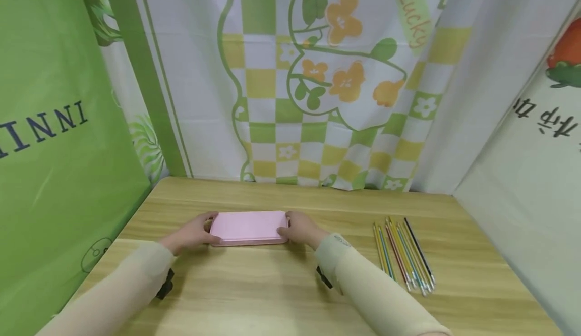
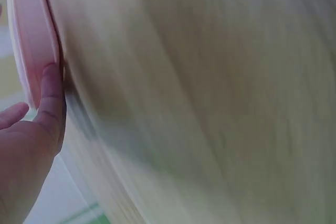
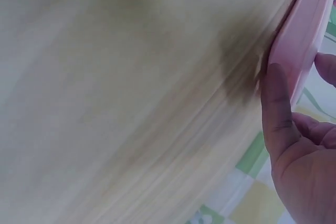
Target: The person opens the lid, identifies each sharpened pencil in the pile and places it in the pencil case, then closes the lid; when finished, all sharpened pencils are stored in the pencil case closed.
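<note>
— Pink box (image 1: 249, 226) on the table (image 1: 254, 285), left hand (image 1: 194, 232) and right hand (image 1: 302, 229) gripping, fingers curled at its ends!
— Looks light, stiff, maybe slick; those short ends seem right.

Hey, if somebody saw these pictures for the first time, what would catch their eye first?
Probably the flat, pink, rectangular case on the wood-grain table, held between the bare left hand at one end and the bare right hand at the other. Next might come the slim, multicoloured pencils lying loosely bunched to the case's right, then the green, yellow and white checked cloth hanging behind the table.
</note>
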### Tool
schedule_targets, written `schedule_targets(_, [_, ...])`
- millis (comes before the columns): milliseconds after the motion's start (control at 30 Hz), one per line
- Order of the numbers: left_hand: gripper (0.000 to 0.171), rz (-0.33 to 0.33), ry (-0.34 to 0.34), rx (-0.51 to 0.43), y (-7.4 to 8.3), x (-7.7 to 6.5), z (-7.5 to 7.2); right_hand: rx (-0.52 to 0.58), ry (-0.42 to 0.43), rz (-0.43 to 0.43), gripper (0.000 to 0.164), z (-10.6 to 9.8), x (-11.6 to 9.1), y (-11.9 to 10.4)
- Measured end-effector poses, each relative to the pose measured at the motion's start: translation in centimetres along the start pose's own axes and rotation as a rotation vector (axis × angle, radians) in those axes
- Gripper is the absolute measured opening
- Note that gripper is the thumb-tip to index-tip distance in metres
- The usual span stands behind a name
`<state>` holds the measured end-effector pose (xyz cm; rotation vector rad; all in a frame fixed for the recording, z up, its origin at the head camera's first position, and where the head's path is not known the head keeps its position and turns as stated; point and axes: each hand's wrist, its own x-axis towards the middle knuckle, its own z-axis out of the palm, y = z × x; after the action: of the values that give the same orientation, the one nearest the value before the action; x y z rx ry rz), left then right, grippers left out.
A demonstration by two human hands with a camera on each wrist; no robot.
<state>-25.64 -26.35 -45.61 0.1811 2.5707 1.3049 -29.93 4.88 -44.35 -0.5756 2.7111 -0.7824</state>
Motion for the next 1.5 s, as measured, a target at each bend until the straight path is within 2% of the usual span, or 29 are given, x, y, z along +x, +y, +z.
schedule_targets(167, [0.099, 0.117, -0.018, 0.015, -0.2, 1.1, 1.9, -0.092, -0.009, 0.013, 0.049, -0.9, -1.5, 1.2])
schedule_targets(233, [0.099, 0.173, -0.012, 0.045, -0.4, 1.5, 2.4, -0.134, -0.007, 0.015, 0.048, -1.1, -2.0, 1.6])
schedule_targets(400, [0.094, 0.253, 0.018, 0.161, -0.6, 2.1, 3.6, -0.177, -0.023, 0.018, 0.041, -1.4, -3.2, 2.3])
schedule_targets(533, [0.090, 0.272, 0.014, 0.217, -0.7, 2.2, 4.2, -0.218, -0.045, 0.000, 0.054, -1.5, -4.4, 2.6])
schedule_targets(633, [0.094, 0.260, -0.004, 0.237, -0.4, 2.0, 4.5, -0.262, -0.056, -0.008, 0.061, -1.5, -5.2, 3.0])
schedule_targets(767, [0.102, 0.255, -0.033, 0.259, 0.3, 1.7, 4.8, -0.307, -0.077, 0.000, 0.063, -1.9, -5.9, 3.2])
schedule_targets(867, [0.102, 0.259, -0.036, 0.275, 0.8, 1.9, 5.2, -0.365, -0.054, -0.023, 0.058, -2.3, -6.0, 2.9])
schedule_targets(933, [0.101, 0.251, -0.039, 0.274, 1.1, 2.0, 5.5, -0.435, -0.005, -0.102, 0.050, -2.4, -5.8, 2.8])
schedule_targets(1033, [0.101, 0.238, -0.058, 0.277, 1.4, 2.1, 6.0, -0.535, 0.069, -0.281, 0.036, -2.0, -5.6, 2.2])
schedule_targets(1133, [0.100, 0.228, -0.069, 0.271, 1.9, 2.3, 6.6, -0.611, 0.087, -0.455, 0.027, -1.1, -5.4, 1.4])
schedule_targets(1200, [0.100, 0.231, -0.072, 0.254, 2.2, 2.4, 6.8, -0.648, 0.084, -0.542, 0.024, -0.4, -5.4, 0.9])
schedule_targets(1333, [0.100, 0.219, -0.090, 0.194, 2.9, 2.6, 6.4, -0.754, 0.172, -0.670, 0.020, 0.4, -5.2, 0.7])
schedule_targets(1500, [0.098, 0.191, -0.113, 0.156, 2.9, 2.7, 5.7, -0.848, 0.260, -0.746, 0.022, 0.9, -5.3, 1.0])
